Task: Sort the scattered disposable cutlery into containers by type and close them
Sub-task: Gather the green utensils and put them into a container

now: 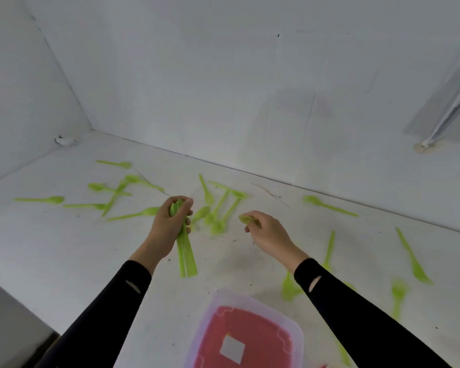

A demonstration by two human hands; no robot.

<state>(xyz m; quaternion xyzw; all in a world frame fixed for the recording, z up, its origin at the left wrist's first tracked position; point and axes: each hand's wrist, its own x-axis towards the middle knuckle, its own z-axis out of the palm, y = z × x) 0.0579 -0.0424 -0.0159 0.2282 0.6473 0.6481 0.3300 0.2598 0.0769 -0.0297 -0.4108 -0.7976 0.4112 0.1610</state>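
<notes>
– Gathering spoons first, is that the step?
– It looks so. The left hand (174,221), at the centre of the frame, has its grip clenched round a bundle of spoons (186,258). The bowls are up in the fist and the handles fan down towards the bottom of the frame.
– And the other hand?
– The right hand (266,232), just right of centre, pinches a single spoon (245,218) by one end between thumb and fingertips. The rest of that spoon is hidden behind the hand.
– So how is it done well?
– Carry the single spoon across and lay it bowl to bowl on the bundle, so it nests and the handles run parallel. Loosen the left grip only enough to let it in, or the fanned handles may slip out.
– Which ones after that?
– The loose spoons (218,208) lying crossed on the worktop (64,248) between the two hands are nearest, and more lie towards the upper left. I would leave the knife (413,257) at the right edge and the fork (397,296) in the lower right for another box.
– Where does the bundle go?
– The container (298,338), red under a clear rim, sits at the bottom centre and looks closed, so it needs opening first. It is the only one plainly in view
</notes>
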